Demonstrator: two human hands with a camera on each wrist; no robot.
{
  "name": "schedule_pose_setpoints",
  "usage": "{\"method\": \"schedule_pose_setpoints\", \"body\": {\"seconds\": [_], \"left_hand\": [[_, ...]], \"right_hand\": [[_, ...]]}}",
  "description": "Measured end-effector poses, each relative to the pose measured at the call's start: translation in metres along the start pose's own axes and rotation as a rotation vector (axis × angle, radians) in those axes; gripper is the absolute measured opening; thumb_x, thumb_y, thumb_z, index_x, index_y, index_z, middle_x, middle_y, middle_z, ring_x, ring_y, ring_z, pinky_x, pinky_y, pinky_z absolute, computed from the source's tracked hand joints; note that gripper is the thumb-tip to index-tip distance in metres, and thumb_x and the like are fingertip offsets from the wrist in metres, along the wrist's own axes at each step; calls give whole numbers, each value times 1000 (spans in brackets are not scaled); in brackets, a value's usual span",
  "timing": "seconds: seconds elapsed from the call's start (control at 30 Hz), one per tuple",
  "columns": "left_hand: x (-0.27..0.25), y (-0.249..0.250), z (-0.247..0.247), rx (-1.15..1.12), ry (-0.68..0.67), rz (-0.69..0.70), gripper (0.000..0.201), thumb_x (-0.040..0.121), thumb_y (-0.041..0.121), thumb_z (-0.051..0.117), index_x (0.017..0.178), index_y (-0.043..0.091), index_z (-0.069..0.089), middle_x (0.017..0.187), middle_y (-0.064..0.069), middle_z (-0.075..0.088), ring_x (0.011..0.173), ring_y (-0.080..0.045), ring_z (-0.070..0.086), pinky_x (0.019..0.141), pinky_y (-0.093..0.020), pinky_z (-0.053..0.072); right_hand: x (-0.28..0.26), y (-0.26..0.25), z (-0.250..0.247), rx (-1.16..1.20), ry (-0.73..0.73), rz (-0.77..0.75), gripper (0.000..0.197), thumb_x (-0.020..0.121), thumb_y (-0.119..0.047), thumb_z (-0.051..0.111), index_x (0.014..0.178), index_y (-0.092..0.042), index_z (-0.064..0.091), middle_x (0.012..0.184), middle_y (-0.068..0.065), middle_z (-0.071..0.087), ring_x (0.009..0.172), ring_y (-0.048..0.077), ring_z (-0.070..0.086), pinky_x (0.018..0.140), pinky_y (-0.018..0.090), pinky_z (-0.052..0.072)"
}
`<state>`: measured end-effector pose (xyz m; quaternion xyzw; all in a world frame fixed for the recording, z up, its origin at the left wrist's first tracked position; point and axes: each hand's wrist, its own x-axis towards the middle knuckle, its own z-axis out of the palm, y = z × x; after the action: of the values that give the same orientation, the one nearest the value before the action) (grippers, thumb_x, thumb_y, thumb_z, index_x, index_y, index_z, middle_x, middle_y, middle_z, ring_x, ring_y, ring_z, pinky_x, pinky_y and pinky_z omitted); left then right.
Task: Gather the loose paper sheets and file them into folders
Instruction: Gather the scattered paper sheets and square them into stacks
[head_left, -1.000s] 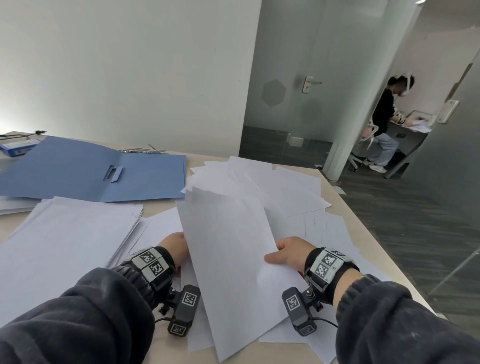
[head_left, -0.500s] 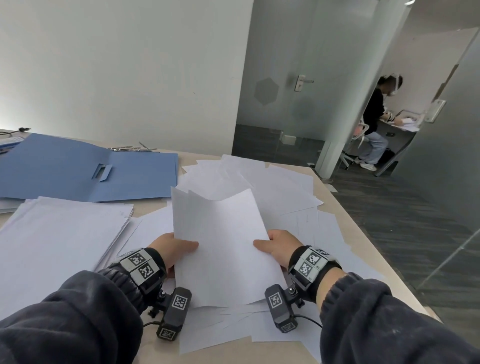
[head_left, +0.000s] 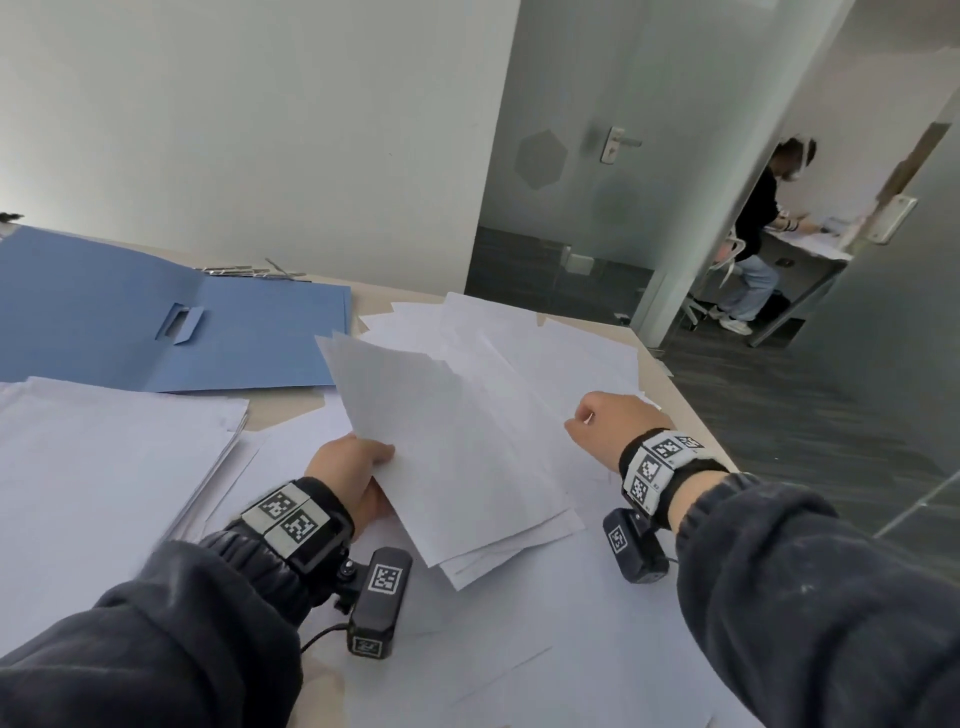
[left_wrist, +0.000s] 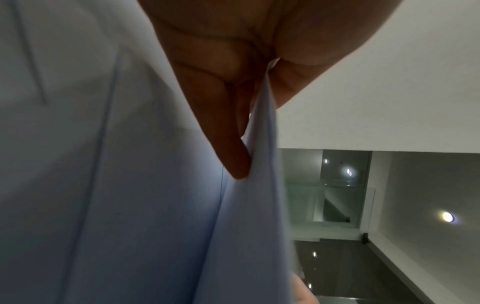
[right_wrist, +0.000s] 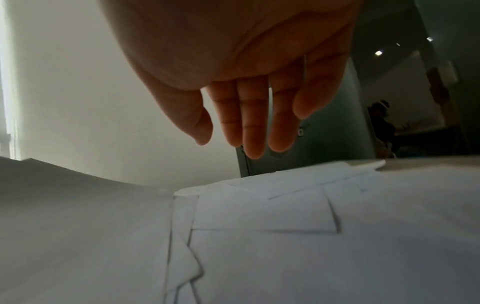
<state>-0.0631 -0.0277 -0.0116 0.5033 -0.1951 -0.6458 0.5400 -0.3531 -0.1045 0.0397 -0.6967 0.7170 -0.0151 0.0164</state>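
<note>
Left hand: our left hand (head_left: 349, 467) pinches a small batch of sheets (head_left: 452, 452) by its near-left edge, thumb on top and fingers (left_wrist: 228, 131) curled beneath, the batch tilted up off the surface (head_left: 291, 410).
Right hand: half a second ago both hands held this batch; now our right hand (head_left: 610, 423) has let go and reaches out over the scattered sheets (head_left: 524, 338) to the right, fingers (right_wrist: 253, 123) hanging loose and slightly apart, holding nothing.
Contact: whether those fingertips already touch paper we cannot quite tell; the wrist view suggests a small gap.
What it means: we read this as one hand keeping the gathered batch while the other goes for the next loose sheet.
Where things lie: a squared pile of paper (head_left: 104, 467) sits at the left, the open blue folder (head_left: 171, 322) behind it, with nothing filed in it yet.
Still to do: many sheets remain fanned across the surface.
</note>
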Motion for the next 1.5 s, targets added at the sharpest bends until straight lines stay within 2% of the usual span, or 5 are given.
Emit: {"method": "schedule_pose_setpoints", "body": {"seconds": [0.53,0.7,0.93,1.27,1.5], "left_hand": [[27,-18,11,-148,-174,-24,36,96,-6,39,119,12,59,102,-11,76,91,-34,73,68,-46,60],[29,-21,10,-173,-196,-22,40,97,-6,39,127,12,57,109,-12,74,99,-37,71,82,-51,56],[28,-19,10,-160,-191,-18,39,95,-8,39,126,9,57,106,-14,75,94,-36,72,76,-49,58],[16,-3,2,-108,127,81,30,88,-8,44,109,5,61,93,-18,71,82,-37,67,71,-45,56],[-20,0,-23,-100,302,167,17,87,-6,46,90,8,55,85,-17,57,73,-31,57,71,-41,48]], "right_hand": [[115,-15,26,-308,-244,23,48,90,-57,48,121,-22,56,122,4,64,107,29,60,93,37,48],[129,-13,36,-375,-277,18,58,88,-59,50,131,-21,50,127,6,60,113,31,59,94,36,47],[130,-12,37,-465,-211,-46,35,91,-31,48,123,-18,53,113,7,63,101,30,62,82,33,50],[89,14,8,-147,-129,58,34,94,-23,39,123,-22,56,123,9,64,103,32,61,90,37,51],[38,10,2,-145,-142,-76,36,98,-20,31,124,-25,56,118,7,65,100,29,60,89,37,50]]}}
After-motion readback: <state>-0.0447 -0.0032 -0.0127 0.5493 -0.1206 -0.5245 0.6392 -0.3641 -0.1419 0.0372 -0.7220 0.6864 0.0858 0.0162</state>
